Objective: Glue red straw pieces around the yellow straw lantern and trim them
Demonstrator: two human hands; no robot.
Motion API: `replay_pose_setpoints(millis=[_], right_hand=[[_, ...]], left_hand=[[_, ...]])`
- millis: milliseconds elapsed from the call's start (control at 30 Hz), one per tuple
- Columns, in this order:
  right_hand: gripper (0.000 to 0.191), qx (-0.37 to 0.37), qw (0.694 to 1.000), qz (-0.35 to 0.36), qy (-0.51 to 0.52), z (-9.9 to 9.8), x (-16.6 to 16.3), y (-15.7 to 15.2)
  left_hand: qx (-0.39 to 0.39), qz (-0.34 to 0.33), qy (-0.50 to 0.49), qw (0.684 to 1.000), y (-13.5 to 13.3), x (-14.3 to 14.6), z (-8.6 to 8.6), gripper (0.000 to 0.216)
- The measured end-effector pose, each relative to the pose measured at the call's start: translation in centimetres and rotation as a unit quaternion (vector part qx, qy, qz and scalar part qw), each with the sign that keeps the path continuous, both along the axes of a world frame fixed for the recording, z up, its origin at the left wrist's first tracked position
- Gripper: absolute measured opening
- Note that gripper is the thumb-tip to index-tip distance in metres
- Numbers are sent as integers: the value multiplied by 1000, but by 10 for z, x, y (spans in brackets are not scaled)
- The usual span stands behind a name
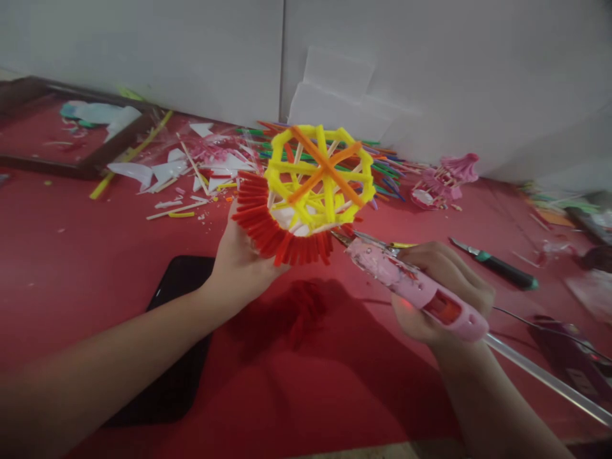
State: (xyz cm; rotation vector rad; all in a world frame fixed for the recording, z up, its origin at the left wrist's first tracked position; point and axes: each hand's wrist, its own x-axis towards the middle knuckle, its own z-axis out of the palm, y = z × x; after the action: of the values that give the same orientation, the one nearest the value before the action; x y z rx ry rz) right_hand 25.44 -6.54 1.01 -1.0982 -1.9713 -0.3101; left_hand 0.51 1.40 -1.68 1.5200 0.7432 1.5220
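Fuzzy pipe-cleaner wheel (315,185) in left hand (236,258); right hand (442,290) grips pink glue gun (415,287).

both forearms bare, no sleeves, rings or watch on the hands (239,258).

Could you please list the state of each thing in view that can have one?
Left hand: gripping the pipe-cleaner lantern frame.
Pipe-cleaner lantern frame: held off the table, tilted.
Right hand: closed round the pink glue gun.
Pink glue gun: nozzle at the frame's red fringe.
Craft knife: lying flat.
Black phone: screen dark.
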Motion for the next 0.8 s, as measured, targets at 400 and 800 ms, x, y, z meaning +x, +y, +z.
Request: replay_pose_setpoints(millis=[400,800], right_hand=[[20,17,1000,7,-8,0,1,0],[19,18,1000,25,4,0,3,-3]], left_hand=[[48,-1,18,999,0,-4,-3,66],[33,17,15,999,1,-6,-4,81]])
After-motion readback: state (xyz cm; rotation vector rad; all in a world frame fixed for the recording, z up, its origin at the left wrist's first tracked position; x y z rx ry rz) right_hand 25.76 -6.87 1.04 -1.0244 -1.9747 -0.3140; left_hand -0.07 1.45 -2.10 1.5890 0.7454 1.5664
